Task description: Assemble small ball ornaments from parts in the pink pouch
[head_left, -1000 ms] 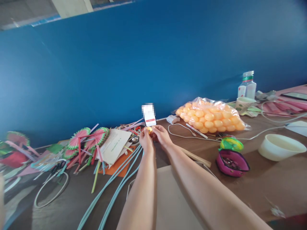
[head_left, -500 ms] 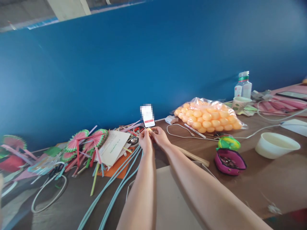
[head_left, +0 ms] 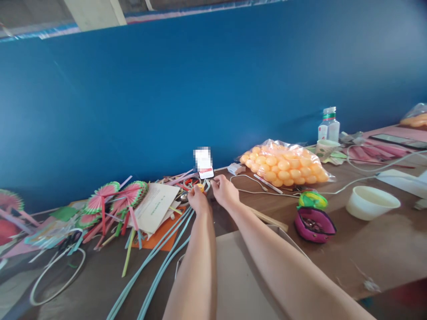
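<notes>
My left hand [head_left: 199, 201] is closed, its fingertips on a small orange ball [head_left: 200, 187] that looks like those in the clear bag. My right hand [head_left: 225, 192] is a little to the right, fingers curled together in a pinch; whatever they hold, if anything, is too small to make out. A lit phone [head_left: 204, 166] leans against the blue wall just beyond both hands. Beside my left fingers lies a shiny round metal piece [head_left: 184, 196], partly covered. Light-blue tubes [head_left: 167, 249] run from under the left hand toward me.
The clear bag of orange balls [head_left: 287, 166] lies to the right, near a bottle [head_left: 329, 126]. Closer in are a magenta pouch [head_left: 313, 229] and a white bowl [head_left: 371, 205]. Pink-and-green paper fans [head_left: 103, 198] and a white envelope [head_left: 156, 206] crowd the left. A blue wall [head_left: 200, 89] bounds the back.
My hands have moved apart, the left going slightly left and down with the orange ball. The right hand has come off the ball. The view has shifted slightly.
</notes>
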Available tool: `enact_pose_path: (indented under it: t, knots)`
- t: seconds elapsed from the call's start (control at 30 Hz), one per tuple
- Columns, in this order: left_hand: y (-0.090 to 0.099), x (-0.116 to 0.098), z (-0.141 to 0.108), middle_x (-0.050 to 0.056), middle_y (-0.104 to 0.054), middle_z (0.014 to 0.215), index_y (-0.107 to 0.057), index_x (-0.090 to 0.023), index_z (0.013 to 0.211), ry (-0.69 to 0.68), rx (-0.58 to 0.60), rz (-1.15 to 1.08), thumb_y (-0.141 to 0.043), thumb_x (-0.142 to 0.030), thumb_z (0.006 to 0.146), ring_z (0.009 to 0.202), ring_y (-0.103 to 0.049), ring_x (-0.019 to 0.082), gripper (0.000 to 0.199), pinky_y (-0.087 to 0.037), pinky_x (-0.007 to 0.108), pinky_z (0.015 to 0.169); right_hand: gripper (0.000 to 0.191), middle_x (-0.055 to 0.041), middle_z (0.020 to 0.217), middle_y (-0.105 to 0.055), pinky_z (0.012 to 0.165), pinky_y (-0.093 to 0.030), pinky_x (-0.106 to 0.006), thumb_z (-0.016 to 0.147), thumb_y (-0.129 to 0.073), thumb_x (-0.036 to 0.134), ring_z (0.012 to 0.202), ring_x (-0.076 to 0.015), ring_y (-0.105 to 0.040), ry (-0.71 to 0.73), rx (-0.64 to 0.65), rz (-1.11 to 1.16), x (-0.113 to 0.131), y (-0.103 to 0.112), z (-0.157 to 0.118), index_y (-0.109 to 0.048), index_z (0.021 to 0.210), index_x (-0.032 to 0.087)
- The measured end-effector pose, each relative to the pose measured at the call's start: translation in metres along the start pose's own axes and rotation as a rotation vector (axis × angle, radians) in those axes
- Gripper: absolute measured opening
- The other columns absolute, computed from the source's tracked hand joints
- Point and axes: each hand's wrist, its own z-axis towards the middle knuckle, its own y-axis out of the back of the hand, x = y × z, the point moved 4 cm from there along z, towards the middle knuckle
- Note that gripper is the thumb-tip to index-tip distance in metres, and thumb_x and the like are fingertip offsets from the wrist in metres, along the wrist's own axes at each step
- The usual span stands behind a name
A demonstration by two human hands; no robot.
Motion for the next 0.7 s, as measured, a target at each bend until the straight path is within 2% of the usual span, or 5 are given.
enact_pose_path:
  t: [0.13,0.23,0.33,0.5,0.7]
  knots:
    - [0.002,-0.001,0.002,0.002,-0.058,0.077,-0.054,-0.017,0.085,0.038,-0.050,-0.040,-0.059,-0.028,0.079,0.059,-0.056,0.011,0.014,-0.047,0.026,0.059,0.040,-0.0181,0.113,-0.065,0.084,-0.046,-0.044,0.077,-0.068,0.037,0.107,-0.0346,-0.060,-0.043,0.186,-0.414,-0.003,0.021,-0.001,-0.063,0.111,0.016]
    - [0.002,0.000,0.004,0.003,-0.059,0.081,-0.054,-0.017,0.089,0.052,-0.043,-0.072,-0.060,-0.028,0.078,0.064,-0.059,0.012,0.017,-0.049,0.026,0.062,0.038,-0.0181,0.111,-0.066,0.082,-0.047,-0.042,0.070,-0.075,0.030,0.105,-0.0340,-0.062,-0.075,0.325,-0.491,-0.014,0.020,0.000,-0.066,0.104,0.016]
    - [0.001,0.001,0.005,0.003,-0.059,0.080,-0.056,-0.016,0.090,0.062,-0.012,-0.098,-0.060,-0.026,0.078,0.065,-0.060,0.012,0.016,-0.051,0.026,0.064,0.034,-0.0166,0.109,-0.067,0.081,-0.048,-0.039,0.071,-0.073,0.025,0.103,-0.0317,-0.063,-0.057,0.355,-0.483,-0.023,0.009,0.001,-0.067,0.104,0.017]
    - [0.001,0.000,0.007,0.004,-0.059,0.081,-0.060,-0.016,0.088,0.046,0.016,-0.127,-0.061,-0.023,0.076,0.072,-0.062,0.013,0.013,-0.053,0.027,0.068,0.031,-0.0216,0.113,-0.059,0.082,-0.046,-0.039,0.080,-0.063,0.023,0.108,-0.0334,-0.058,-0.030,0.190,-0.461,-0.025,0.003,0.003,-0.064,0.109,0.012]
    - [0.002,-0.005,-0.002,0.006,-0.062,0.090,-0.059,-0.015,0.089,0.112,-0.011,-0.233,-0.059,-0.020,0.081,0.078,-0.063,0.013,0.009,-0.054,0.027,0.074,0.023,-0.0111,0.113,-0.054,0.079,-0.044,-0.032,0.088,-0.051,0.025,0.104,-0.0247,-0.054,0.160,-0.137,-0.322,-0.002,0.022,-0.002,-0.060,0.110,0.023]
